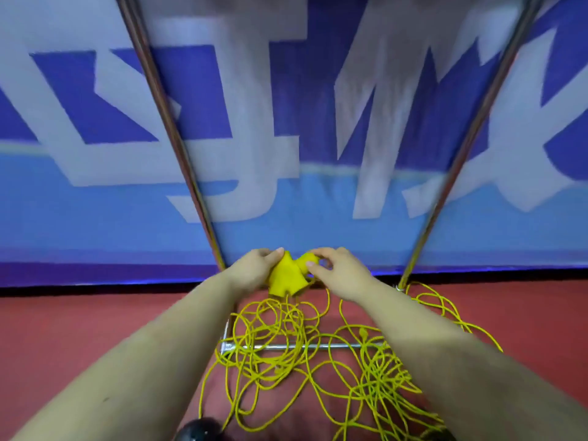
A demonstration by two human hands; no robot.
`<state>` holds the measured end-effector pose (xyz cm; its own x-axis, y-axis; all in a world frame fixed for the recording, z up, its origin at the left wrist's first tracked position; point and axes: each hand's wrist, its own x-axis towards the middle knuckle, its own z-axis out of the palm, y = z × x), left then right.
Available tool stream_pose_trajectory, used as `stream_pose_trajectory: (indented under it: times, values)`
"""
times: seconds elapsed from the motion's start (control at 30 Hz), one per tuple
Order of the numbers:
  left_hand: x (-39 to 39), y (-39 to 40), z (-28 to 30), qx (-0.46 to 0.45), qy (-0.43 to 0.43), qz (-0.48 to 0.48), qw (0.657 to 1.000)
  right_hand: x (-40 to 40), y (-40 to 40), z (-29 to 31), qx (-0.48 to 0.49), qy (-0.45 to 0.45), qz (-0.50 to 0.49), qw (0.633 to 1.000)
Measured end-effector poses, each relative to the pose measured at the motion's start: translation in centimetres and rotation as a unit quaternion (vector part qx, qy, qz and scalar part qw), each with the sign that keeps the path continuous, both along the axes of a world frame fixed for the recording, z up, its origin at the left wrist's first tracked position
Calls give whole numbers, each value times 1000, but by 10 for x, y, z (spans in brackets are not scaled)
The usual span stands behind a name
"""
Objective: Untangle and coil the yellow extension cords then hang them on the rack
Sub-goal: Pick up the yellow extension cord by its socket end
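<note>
Yellow extension cords (pixel 280 348) lie in a loose tangle on the red floor, spread over the rack's base bar (pixel 321 346). A denser knot of cord (pixel 383 374) sits to the right. My left hand (pixel 254 268) grips a yellow socket block (pixel 286 278) lifted above the tangle, with cord hanging from it. My right hand (pixel 334 268) pinches a yellow plug end (pixel 308 259) at the block's top right. The rack's two metal uprights, the left upright (pixel 171 135) and the right upright (pixel 464 144), rise on either side of my hands.
A blue and white banner (pixel 286 122) covers the wall right behind the rack. More cord loops (pixel 445 310) trail past the right upright's foot. A dark round object (pixel 199 429) is at the bottom edge, near my left forearm.
</note>
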<state>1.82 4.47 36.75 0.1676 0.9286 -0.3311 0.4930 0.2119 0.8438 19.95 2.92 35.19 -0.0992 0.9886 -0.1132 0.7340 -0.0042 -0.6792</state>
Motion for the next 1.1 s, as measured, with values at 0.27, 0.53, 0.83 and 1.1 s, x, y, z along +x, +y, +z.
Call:
stream_pose_trajectory:
  times: [0.27, 0.53, 0.83, 1.1]
  values:
    - [22, -14, 147, 97, -53, 6, 994, 27, -29, 141, 206, -105, -8, 973]
    - [9, -28, 175, 136, -32, 21, 990, 29, -52, 178, 135, 82, 77, 984]
    - [-12, -20, 133, 67, -128, 85, 986, 33, -49, 146, 80, 171, 28, 982]
    - [10, -31, 62, 71, -51, 67, 994, 43, -40, 62, 32, 232, -50, 971]
